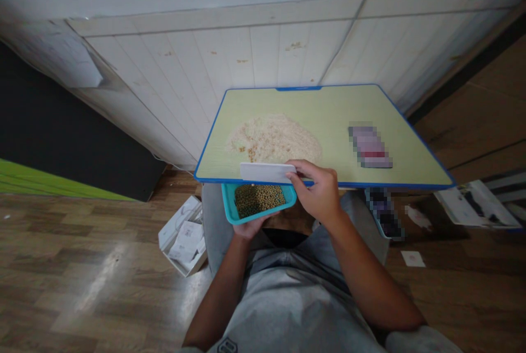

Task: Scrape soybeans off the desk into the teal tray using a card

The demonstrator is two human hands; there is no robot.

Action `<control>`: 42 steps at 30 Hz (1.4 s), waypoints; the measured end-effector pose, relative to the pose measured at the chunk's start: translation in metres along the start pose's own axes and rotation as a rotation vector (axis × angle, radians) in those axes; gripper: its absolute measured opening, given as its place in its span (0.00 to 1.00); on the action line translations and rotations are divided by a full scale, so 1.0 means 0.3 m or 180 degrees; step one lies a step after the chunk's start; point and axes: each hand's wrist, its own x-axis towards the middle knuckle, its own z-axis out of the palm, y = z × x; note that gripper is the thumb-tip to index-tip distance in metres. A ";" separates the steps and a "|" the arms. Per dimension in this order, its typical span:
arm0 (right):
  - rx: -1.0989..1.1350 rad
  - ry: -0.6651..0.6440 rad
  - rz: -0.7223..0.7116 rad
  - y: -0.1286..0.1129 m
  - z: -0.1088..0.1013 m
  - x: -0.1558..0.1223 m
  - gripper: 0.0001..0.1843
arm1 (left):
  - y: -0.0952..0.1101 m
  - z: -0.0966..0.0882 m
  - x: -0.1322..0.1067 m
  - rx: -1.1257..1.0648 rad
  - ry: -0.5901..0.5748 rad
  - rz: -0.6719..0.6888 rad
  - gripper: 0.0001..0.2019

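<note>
My left hand (251, 227) grips a teal plastic container (229, 211) from below, just under the near edge of the small table (329, 106). Many round yellow-brown beans (263, 198), resembling soybeans, lie in it. Between thumb and fingers, my right hand (316, 183) pinches a flat white card (265, 172), held on its long edge at the table's near rim above the container. Beyond the card spreads a heap of pale grains (287, 136) that looks like rice. A few yellowish beans (251, 153) lie at its near left.
A pixelated phone-like object (371, 147) lies on the table's right side. White panelling (263, 62) rises behind the table. An open white box with papers (184, 240) sits on the wooden floor at left; another blurred dark item (385, 213) is at right.
</note>
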 end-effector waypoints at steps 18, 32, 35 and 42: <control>-0.0199 0.0439 0.0338 0.010 -0.003 -0.013 0.09 | -0.018 0.013 0.003 0.0055 0.0184 0.0008 0.40; -0.0115 0.0306 0.0368 -0.007 -0.007 -0.012 0.09 | -0.014 0.041 0.000 0.0280 0.0234 0.0008 0.38; -0.0114 0.0154 0.0333 -0.024 0.001 -0.019 0.10 | -0.019 0.035 0.004 0.0343 0.0327 0.0022 0.38; -0.0291 0.0108 0.0304 -0.025 0.014 -0.024 0.12 | -0.024 0.045 0.001 0.0356 0.0325 0.0055 0.37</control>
